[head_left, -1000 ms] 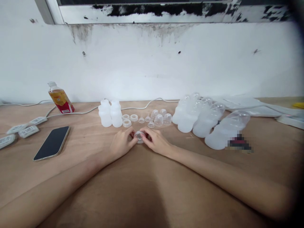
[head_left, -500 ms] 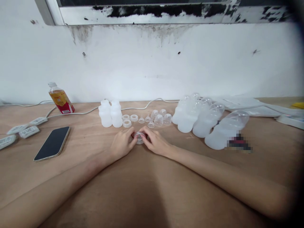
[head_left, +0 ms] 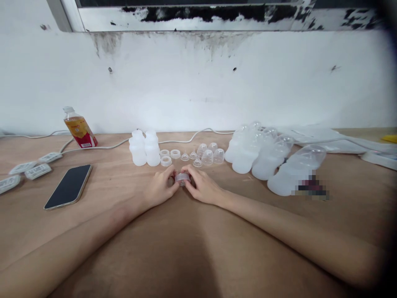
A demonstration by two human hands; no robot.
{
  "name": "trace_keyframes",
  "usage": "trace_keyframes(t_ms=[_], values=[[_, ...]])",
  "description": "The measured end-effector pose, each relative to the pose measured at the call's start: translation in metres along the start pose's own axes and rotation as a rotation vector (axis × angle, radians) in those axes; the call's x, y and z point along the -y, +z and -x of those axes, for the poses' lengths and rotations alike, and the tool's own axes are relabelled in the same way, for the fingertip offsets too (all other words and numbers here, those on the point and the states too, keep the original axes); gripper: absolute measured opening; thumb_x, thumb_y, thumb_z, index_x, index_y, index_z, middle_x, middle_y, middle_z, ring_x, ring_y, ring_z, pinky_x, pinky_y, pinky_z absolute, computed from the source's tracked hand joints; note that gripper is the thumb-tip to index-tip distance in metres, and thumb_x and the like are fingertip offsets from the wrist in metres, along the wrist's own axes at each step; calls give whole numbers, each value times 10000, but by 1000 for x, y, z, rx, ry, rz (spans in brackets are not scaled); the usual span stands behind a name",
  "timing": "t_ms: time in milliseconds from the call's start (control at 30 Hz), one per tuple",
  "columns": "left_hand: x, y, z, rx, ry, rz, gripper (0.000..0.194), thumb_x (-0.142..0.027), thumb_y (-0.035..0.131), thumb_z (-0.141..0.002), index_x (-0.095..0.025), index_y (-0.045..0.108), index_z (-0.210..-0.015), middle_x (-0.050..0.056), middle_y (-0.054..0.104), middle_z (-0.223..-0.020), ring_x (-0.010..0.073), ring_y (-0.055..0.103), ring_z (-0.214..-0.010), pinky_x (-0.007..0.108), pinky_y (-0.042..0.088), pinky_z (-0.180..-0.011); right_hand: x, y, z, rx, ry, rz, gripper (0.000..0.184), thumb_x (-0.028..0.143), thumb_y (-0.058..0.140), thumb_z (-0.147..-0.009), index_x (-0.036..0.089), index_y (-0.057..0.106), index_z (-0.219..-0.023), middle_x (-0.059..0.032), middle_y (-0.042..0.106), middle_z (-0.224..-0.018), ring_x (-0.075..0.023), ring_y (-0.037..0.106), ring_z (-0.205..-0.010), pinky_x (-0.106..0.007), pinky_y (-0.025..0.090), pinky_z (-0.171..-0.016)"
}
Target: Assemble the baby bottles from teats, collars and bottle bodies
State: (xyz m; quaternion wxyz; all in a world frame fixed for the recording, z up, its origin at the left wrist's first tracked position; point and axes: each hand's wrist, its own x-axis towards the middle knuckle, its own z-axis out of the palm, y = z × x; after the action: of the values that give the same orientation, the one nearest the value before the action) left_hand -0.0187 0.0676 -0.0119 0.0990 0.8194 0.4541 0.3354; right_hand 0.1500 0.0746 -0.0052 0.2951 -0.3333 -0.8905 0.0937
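My left hand (head_left: 161,186) and my right hand (head_left: 201,185) meet at the middle of the wooden table (head_left: 192,248), both pinching a small clear plastic ring cap (head_left: 182,178) between their fingertips. Just behind them lie several white screw rings (head_left: 170,156), small clear teats (head_left: 189,156) and clear dome caps (head_left: 211,154). Two white bottles (head_left: 144,148) stand upright to the left of those parts.
A pile of capped translucent bottles (head_left: 266,159) lies on its side at the right. A phone (head_left: 68,186) lies face up at the left, near a drink bottle (head_left: 79,130), white cables (head_left: 102,147) and small white packets (head_left: 27,169). A white wall rises behind.
The ring cap has turned in my fingers, from showing its open face to showing its side. Both hands have stayed in place.
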Motion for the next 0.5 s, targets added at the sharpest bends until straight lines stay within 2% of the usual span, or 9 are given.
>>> trace_keyframes(t_ms=[100,267,500], values=[[1,2,1,20,12,-9,71,-227,466,-729,-200,414,-769,-35,518,-652,118,489,-566,225,348,-533,-2,2,1,17,-12,14,252,109,392,-733,174,377,-977,-51,538,-868,-143,502,-670,-266,392,-616],[-3,2,0,59,47,-31,111,-176,432,-734,-199,401,-837,-18,537,-700,127,499,-580,227,341,-520,-1,3,1,22,-55,13,297,83,371,-731,165,374,-1017,-79,536,-935,-175,513,-825,-304,404,-716],[-13,-6,3,88,44,-24,116,-270,445,-751,-198,370,-803,-18,537,-691,122,502,-557,222,337,-500,3,-1,1,40,-55,19,280,142,409,-739,170,375,-1015,-77,549,-939,-184,528,-805,-310,414,-686]])
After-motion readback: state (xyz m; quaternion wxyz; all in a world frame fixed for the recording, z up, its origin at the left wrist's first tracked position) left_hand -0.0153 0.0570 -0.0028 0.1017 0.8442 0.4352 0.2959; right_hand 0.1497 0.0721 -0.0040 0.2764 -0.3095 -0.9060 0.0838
